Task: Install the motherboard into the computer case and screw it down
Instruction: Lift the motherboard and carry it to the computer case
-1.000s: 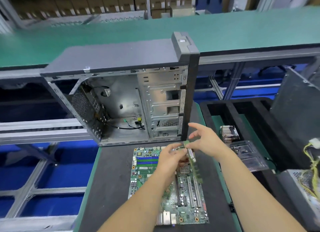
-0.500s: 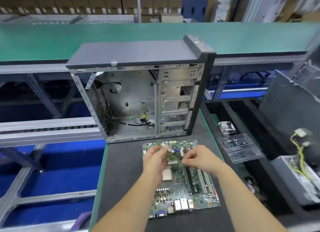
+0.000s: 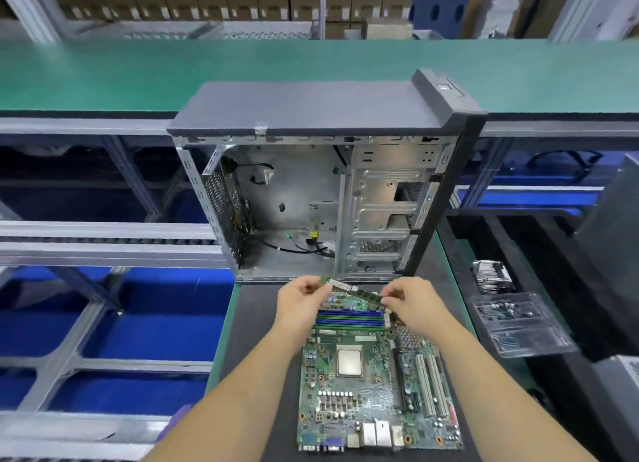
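Black mat [image 3: 256,340]: left hand [image 3: 300,301], right hand [image 3: 413,302] pinching memory stick [image 3: 352,290] ends, crosswise above motherboard [image 3: 377,385].

The computer case [image 3: 311,199] stands open-sided with a bare bay; loose cables [image 3: 304,245] cross its floor.

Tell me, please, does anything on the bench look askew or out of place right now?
Nothing stands out. The motherboard lies flat on the mat before the open case; both hands pinch a memory stick above its slots.
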Demonstrator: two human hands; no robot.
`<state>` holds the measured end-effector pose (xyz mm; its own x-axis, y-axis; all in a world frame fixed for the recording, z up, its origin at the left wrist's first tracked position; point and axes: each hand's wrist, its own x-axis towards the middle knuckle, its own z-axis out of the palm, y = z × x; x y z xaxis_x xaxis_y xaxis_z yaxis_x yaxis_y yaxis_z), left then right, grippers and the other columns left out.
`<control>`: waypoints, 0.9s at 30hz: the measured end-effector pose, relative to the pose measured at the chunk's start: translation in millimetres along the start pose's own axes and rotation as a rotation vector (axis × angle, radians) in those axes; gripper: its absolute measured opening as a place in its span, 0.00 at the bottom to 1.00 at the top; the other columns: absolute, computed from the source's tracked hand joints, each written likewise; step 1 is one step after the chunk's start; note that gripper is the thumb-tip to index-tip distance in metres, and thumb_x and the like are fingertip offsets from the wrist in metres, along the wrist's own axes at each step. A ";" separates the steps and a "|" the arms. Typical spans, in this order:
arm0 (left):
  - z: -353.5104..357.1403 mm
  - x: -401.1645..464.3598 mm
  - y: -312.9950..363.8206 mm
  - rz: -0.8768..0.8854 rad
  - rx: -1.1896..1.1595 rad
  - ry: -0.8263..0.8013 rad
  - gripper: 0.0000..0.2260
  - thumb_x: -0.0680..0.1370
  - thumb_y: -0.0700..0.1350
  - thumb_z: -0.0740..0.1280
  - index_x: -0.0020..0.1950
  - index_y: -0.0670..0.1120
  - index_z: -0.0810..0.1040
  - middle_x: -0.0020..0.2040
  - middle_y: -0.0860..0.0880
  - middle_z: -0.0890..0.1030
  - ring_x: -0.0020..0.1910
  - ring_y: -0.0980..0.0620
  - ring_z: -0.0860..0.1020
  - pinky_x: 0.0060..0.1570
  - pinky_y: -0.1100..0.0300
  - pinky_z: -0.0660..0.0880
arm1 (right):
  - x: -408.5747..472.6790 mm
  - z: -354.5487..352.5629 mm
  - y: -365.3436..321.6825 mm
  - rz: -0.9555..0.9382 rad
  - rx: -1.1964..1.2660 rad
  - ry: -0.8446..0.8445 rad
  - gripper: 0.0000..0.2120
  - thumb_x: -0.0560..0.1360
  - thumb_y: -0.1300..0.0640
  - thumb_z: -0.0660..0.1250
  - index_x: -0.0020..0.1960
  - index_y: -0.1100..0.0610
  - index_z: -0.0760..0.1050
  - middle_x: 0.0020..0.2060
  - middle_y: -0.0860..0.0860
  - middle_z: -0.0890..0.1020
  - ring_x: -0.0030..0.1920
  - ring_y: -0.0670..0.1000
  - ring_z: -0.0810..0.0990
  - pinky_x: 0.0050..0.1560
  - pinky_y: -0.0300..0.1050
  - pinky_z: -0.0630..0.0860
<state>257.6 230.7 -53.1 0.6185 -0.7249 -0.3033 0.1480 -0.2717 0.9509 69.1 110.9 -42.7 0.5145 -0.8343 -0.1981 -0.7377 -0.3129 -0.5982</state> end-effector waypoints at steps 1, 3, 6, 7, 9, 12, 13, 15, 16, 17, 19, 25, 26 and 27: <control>-5.9 5.0 -3.2 0.049 0.148 -0.018 0.06 0.75 0.41 0.74 0.44 0.51 0.79 0.43 0.49 0.83 0.39 0.56 0.80 0.41 0.69 0.76 | 2.2 0.3 1.4 -0.008 -0.028 -0.003 0.08 0.80 0.57 0.71 0.44 0.47 0.80 0.42 0.41 0.80 0.42 0.39 0.77 0.39 0.30 0.69; -16.0 12.3 -11.4 0.141 0.365 -0.092 0.05 0.75 0.43 0.74 0.42 0.50 0.79 0.41 0.49 0.82 0.34 0.58 0.77 0.38 0.69 0.75 | 3.5 3.6 4.8 -0.038 -0.090 -0.010 0.05 0.81 0.57 0.68 0.49 0.50 0.82 0.46 0.44 0.79 0.46 0.46 0.78 0.46 0.38 0.74; -23.0 16.8 -20.1 0.227 0.561 -0.124 0.04 0.76 0.45 0.72 0.42 0.52 0.80 0.41 0.52 0.83 0.37 0.58 0.79 0.43 0.63 0.76 | 2.7 12.3 7.9 -0.083 -0.180 -0.016 0.07 0.83 0.58 0.64 0.54 0.54 0.82 0.51 0.47 0.77 0.50 0.53 0.78 0.53 0.48 0.76; -23.3 17.6 -21.7 0.250 0.602 -0.109 0.06 0.77 0.45 0.71 0.43 0.55 0.80 0.42 0.54 0.83 0.39 0.59 0.79 0.43 0.65 0.75 | 2.8 15.6 8.3 -0.098 -0.209 -0.020 0.08 0.84 0.58 0.63 0.54 0.54 0.82 0.51 0.48 0.77 0.50 0.54 0.78 0.53 0.49 0.76; -23.1 17.9 -25.2 0.265 0.627 -0.077 0.09 0.77 0.44 0.70 0.43 0.59 0.79 0.44 0.56 0.82 0.41 0.61 0.79 0.41 0.72 0.72 | 4.8 20.5 8.1 -0.116 -0.250 -0.022 0.09 0.84 0.58 0.61 0.54 0.55 0.81 0.51 0.50 0.76 0.48 0.55 0.78 0.49 0.48 0.75; -25.2 20.8 -31.8 0.268 0.648 -0.052 0.07 0.78 0.43 0.69 0.46 0.56 0.81 0.46 0.57 0.81 0.43 0.63 0.78 0.42 0.76 0.69 | 8.0 25.4 7.2 -0.121 -0.281 -0.025 0.09 0.85 0.57 0.60 0.53 0.53 0.80 0.50 0.48 0.75 0.47 0.54 0.77 0.46 0.46 0.72; -26.4 22.0 -33.4 0.271 0.663 -0.050 0.06 0.79 0.43 0.69 0.49 0.53 0.83 0.48 0.57 0.81 0.45 0.62 0.78 0.45 0.74 0.69 | 8.9 26.6 6.9 -0.120 -0.291 -0.034 0.09 0.85 0.57 0.60 0.52 0.53 0.80 0.50 0.48 0.75 0.47 0.54 0.78 0.46 0.47 0.74; -28.3 24.3 -35.7 0.277 0.691 -0.053 0.06 0.79 0.42 0.68 0.53 0.48 0.84 0.50 0.56 0.81 0.48 0.58 0.78 0.50 0.68 0.71 | 10.4 28.7 6.1 -0.115 -0.299 -0.057 0.09 0.84 0.58 0.61 0.51 0.55 0.79 0.50 0.49 0.75 0.48 0.54 0.78 0.50 0.51 0.78; -28.9 24.5 -36.4 0.278 0.700 -0.053 0.06 0.79 0.42 0.68 0.53 0.48 0.84 0.50 0.55 0.81 0.49 0.57 0.78 0.51 0.67 0.71 | 11.0 29.6 5.8 -0.113 -0.303 -0.068 0.08 0.84 0.58 0.61 0.51 0.55 0.79 0.50 0.50 0.75 0.48 0.54 0.78 0.51 0.53 0.78; -29.3 24.4 -37.1 0.277 0.702 -0.050 0.06 0.79 0.42 0.69 0.53 0.48 0.85 0.50 0.55 0.81 0.47 0.58 0.78 0.50 0.69 0.71 | 11.7 30.5 5.7 -0.112 -0.310 -0.077 0.08 0.84 0.58 0.61 0.51 0.56 0.79 0.50 0.50 0.76 0.49 0.54 0.78 0.53 0.55 0.78; -30.1 24.1 -38.9 0.275 0.691 -0.039 0.06 0.78 0.42 0.70 0.51 0.50 0.85 0.48 0.56 0.81 0.45 0.61 0.77 0.48 0.72 0.71 | 12.4 31.9 6.7 -0.108 -0.319 -0.091 0.08 0.84 0.58 0.61 0.52 0.55 0.79 0.51 0.50 0.76 0.49 0.54 0.78 0.53 0.55 0.78; -31.1 26.1 -42.5 0.239 0.663 -0.060 0.08 0.80 0.42 0.68 0.54 0.50 0.85 0.51 0.54 0.82 0.50 0.57 0.78 0.50 0.69 0.69 | 11.7 30.7 12.5 -0.100 -0.296 -0.096 0.08 0.84 0.58 0.60 0.56 0.53 0.79 0.53 0.49 0.76 0.51 0.52 0.77 0.54 0.52 0.78; -31.5 26.4 -42.7 0.231 0.666 -0.060 0.08 0.80 0.42 0.67 0.54 0.49 0.85 0.52 0.54 0.82 0.51 0.56 0.78 0.52 0.66 0.69 | 11.4 30.6 12.8 -0.101 -0.296 -0.100 0.08 0.84 0.58 0.60 0.56 0.53 0.79 0.53 0.49 0.76 0.51 0.52 0.77 0.54 0.52 0.77; -31.7 26.8 -43.3 0.225 0.669 -0.060 0.08 0.80 0.42 0.67 0.54 0.49 0.85 0.53 0.53 0.82 0.52 0.55 0.78 0.54 0.64 0.70 | 11.2 30.6 13.0 -0.103 -0.300 -0.104 0.08 0.84 0.58 0.60 0.56 0.53 0.79 0.53 0.49 0.76 0.51 0.52 0.77 0.55 0.52 0.77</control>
<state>292.3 243.1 -100.5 0.5316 -0.8377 -0.1252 -0.4964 -0.4279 0.7554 78.6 111.3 -76.4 0.6237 -0.7454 -0.2353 -0.7672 -0.5263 -0.3667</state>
